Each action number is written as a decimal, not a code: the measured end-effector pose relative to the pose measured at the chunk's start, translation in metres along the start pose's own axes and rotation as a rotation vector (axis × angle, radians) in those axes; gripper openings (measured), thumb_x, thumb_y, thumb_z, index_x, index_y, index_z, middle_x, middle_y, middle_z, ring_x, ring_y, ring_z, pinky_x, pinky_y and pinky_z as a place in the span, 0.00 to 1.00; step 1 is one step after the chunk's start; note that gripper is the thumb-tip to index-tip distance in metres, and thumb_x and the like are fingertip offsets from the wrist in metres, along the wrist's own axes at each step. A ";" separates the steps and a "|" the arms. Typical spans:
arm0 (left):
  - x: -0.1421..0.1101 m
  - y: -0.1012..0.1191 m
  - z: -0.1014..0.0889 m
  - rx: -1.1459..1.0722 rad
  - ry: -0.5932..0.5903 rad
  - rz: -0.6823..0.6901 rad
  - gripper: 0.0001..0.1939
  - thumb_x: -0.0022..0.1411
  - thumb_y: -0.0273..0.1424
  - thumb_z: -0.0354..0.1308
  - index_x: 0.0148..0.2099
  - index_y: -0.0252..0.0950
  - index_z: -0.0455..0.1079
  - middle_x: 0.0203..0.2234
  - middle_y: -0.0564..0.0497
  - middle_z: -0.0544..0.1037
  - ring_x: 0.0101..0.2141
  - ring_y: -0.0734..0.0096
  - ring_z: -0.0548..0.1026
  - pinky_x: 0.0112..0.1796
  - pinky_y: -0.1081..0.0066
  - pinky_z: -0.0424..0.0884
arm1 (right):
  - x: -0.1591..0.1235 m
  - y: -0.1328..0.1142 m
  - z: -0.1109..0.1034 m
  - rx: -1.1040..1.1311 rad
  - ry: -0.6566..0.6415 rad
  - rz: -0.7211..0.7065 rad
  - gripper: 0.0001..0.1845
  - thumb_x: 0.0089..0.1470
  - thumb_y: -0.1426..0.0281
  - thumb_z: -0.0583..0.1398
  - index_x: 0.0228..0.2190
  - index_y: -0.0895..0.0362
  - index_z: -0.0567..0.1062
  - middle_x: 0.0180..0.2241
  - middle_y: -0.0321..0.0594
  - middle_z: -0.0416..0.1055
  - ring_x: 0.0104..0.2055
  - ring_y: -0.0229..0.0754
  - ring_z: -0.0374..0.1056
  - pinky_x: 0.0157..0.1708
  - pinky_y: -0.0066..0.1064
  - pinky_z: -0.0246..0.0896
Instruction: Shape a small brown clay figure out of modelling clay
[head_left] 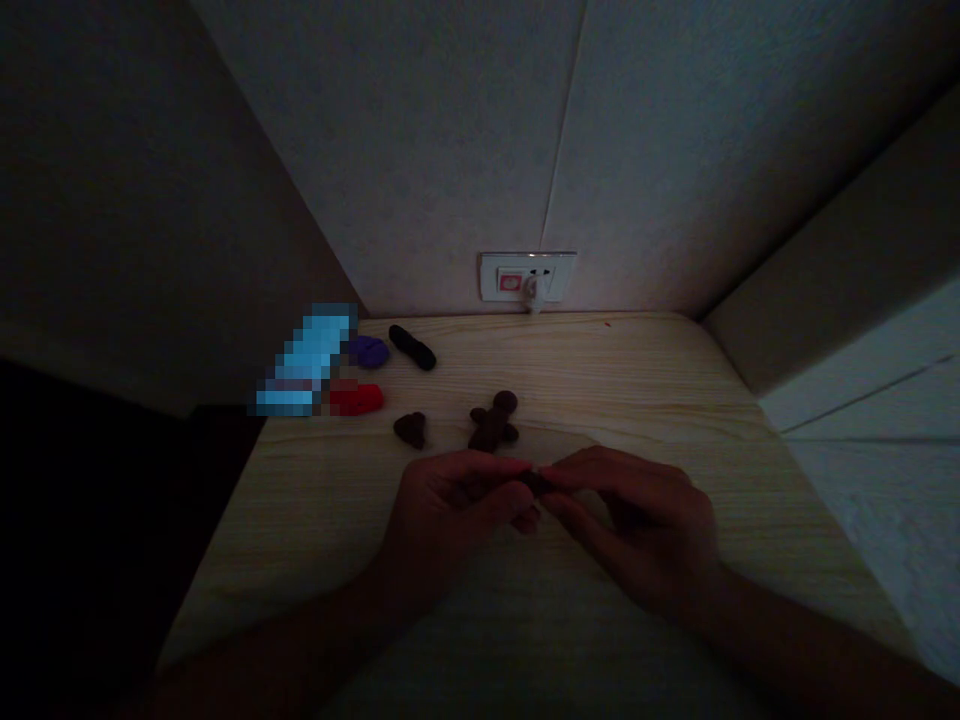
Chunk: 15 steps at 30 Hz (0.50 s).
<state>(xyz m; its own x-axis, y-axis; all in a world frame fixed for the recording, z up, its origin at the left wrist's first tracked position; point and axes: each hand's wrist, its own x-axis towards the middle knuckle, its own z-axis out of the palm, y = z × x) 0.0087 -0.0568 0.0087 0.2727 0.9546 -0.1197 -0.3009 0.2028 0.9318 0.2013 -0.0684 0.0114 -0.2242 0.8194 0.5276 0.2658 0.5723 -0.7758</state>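
My left hand (461,505) and my right hand (645,515) meet above the wooden table, fingertips pinched together. Between them is a small dark brown piece of modelling clay (534,482), mostly covered by the fingers. Just beyond the hands lies a brown clay figure (493,424) with a round head, a body and two stubby arms; its lower end is close to my left fingers. A loose brown clay lump (410,430) rests to its left. The light is dim, so the held piece's exact shape is hard to make out.
On the table (637,390), farther left, lie a red clay piece (358,400), a purple clay piece (370,351) and a black clay roll (412,347). A blurred bright blue rectangle (307,360) is at the left edge. A wall socket (528,278) with a plug is behind.
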 end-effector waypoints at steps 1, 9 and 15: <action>0.000 0.000 0.000 -0.014 0.002 -0.008 0.06 0.56 0.24 0.71 0.37 0.39 0.84 0.23 0.53 0.85 0.23 0.74 0.83 0.28 0.79 0.80 | 0.000 0.000 0.000 -0.007 0.010 0.002 0.12 0.55 0.78 0.69 0.42 0.54 0.82 0.34 0.38 0.84 0.35 0.38 0.80 0.36 0.26 0.76; -0.001 0.003 0.004 -0.019 0.003 -0.041 0.06 0.53 0.24 0.72 0.35 0.39 0.85 0.22 0.52 0.85 0.22 0.72 0.82 0.27 0.78 0.80 | -0.002 0.000 0.000 0.013 -0.003 0.027 0.11 0.54 0.75 0.71 0.40 0.54 0.82 0.34 0.38 0.84 0.34 0.39 0.80 0.34 0.26 0.76; -0.001 0.005 0.003 0.018 -0.035 -0.058 0.04 0.57 0.27 0.70 0.35 0.40 0.86 0.21 0.53 0.84 0.22 0.75 0.81 0.28 0.80 0.79 | -0.004 -0.001 -0.001 0.001 -0.038 0.022 0.13 0.56 0.76 0.70 0.43 0.53 0.81 0.34 0.36 0.84 0.34 0.37 0.80 0.35 0.25 0.75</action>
<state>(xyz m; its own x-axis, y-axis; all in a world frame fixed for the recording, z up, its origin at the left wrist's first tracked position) 0.0095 -0.0574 0.0140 0.3208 0.9332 -0.1619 -0.2670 0.2531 0.9298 0.2031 -0.0719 0.0104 -0.2539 0.8296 0.4972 0.2704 0.5544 -0.7871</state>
